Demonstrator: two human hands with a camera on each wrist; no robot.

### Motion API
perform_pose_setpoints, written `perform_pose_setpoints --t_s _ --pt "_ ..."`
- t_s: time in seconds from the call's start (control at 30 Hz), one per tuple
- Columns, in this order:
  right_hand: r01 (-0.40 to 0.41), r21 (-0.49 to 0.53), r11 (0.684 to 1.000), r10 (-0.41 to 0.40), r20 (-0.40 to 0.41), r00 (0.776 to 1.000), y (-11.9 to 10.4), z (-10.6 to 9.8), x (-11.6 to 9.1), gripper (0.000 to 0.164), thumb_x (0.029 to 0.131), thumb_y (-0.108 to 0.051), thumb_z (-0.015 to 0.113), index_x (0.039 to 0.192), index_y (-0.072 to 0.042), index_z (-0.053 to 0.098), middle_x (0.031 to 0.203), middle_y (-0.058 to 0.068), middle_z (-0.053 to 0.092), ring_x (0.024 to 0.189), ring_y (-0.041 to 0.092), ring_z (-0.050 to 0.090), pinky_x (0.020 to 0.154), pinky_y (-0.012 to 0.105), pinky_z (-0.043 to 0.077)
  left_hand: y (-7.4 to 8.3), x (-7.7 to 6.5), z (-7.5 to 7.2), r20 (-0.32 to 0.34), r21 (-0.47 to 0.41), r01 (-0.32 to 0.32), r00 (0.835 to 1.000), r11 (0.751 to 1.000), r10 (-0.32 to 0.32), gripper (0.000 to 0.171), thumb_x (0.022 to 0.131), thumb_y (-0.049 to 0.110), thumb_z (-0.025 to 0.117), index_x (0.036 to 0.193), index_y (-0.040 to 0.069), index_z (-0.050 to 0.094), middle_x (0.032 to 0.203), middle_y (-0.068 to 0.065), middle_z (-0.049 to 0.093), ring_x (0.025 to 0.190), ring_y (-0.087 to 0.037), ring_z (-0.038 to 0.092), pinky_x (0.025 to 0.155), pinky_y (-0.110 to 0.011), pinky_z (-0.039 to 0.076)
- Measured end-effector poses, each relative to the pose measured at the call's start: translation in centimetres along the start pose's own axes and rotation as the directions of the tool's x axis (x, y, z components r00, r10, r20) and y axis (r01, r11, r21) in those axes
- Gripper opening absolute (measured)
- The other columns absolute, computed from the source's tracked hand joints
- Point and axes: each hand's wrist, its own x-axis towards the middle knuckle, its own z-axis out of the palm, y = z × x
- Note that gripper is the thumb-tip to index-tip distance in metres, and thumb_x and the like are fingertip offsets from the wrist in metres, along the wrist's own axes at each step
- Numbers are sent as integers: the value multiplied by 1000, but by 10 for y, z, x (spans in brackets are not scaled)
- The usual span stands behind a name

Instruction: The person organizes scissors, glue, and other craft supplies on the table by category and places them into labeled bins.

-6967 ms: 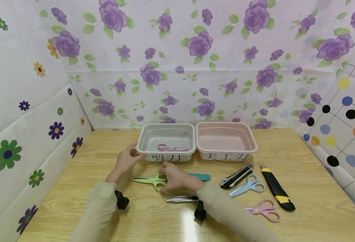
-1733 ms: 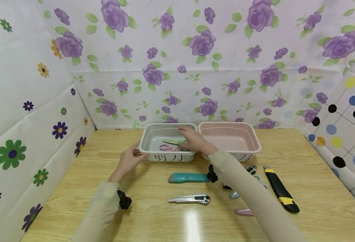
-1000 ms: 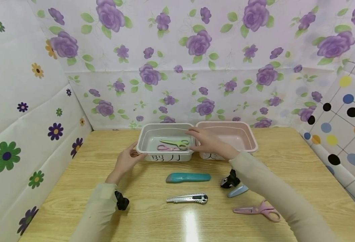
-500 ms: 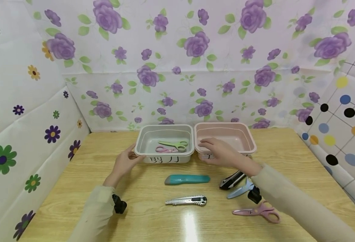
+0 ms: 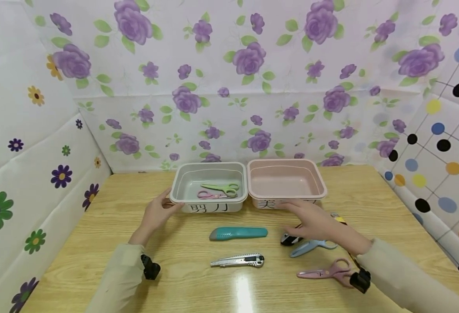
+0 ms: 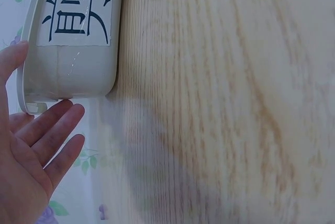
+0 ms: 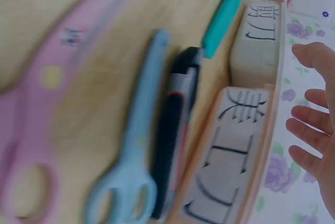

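My left hand (image 5: 156,217) holds the near left corner of a grey plastic box (image 5: 176,201), thumb on the rim and fingers at the end wall in the left wrist view. Inside lie green scissors (image 5: 229,188) and pink-handled scissors (image 5: 207,195). My right hand (image 5: 314,222), fingers apart and holding nothing, hovers in front of a pink plastic box (image 5: 319,191). Below it, partly hidden in the head view, are a black-and-silver utility knife (image 7: 170,145) and blue scissors (image 5: 305,248).
A teal utility knife (image 5: 239,233) and a silver utility knife (image 5: 239,260) lie mid-table. Pink scissors (image 5: 321,274) lie at the front right. A yellow-and-black utility knife (image 5: 340,220) is mostly hidden by the right arm. Flowered cloth (image 5: 214,113) hangs behind the boxes.
The green scissors went from the table into the grey box, where my right hand let go of them. My right hand then moved right and toward me. My left hand stayed on the box.
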Motion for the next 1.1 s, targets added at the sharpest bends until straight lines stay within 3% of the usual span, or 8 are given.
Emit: perform_pose_setpoints --t_s 0.13,0.3,0.5,0.73,0.93,1.1 --pt "-76 29 997 74 39 996 2 7 -25 56 77 -36 72 122 -8 54 119 5 56 107 22 54 81 38 48 -1 0 1 11 -17 4 1000 1000 -4 80 81 43 65 142 7 29 111 -22 60 97 -31 61 79 -41 50" --pt "-198 88 976 188 110 976 5 14 -57 55 79 -40 68 121 -9 54 120 3 55 109 24 52 83 40 47 -1 1 1 -1 0 3 1000 1000 -3 79 81 43 65 143 8 29 110 -20 61 97 -30 61 79 -42 50" --pt "-289 87 953 279 114 954 9 16 -92 55 74 -44 72 117 -14 57 115 -2 57 106 20 55 81 40 48 -1 2 1 -4 6 -1 1000 1000 1 78 81 44 65 142 9 30 109 -19 62 96 -29 60 78 -42 50" --pt "-326 80 942 314 133 940 11 13 -124 58 69 -53 72 112 -16 59 109 -9 57 99 14 55 78 36 48 -1 2 1 -3 13 -3 1000 1000 3 79 81 44 65 142 9 30 111 -19 61 98 -30 60 79 -42 49" --pt "-321 131 938 296 178 938 10 15 -139 57 67 -50 76 109 -15 59 104 -6 52 84 2 48 68 21 45 -1 2 0 -4 11 -2 1000 1000 2 79 81 44 65 142 8 30 113 -20 60 100 -31 59 79 -43 49" --pt "-292 87 952 273 183 945 9 16 -146 63 62 -54 76 110 -16 60 110 -6 50 91 5 46 73 23 45 -3 2 1 2 7 2 1000 1000 -2 79 81 45 65 143 10 30 116 -19 59 101 -30 59 79 -42 50"
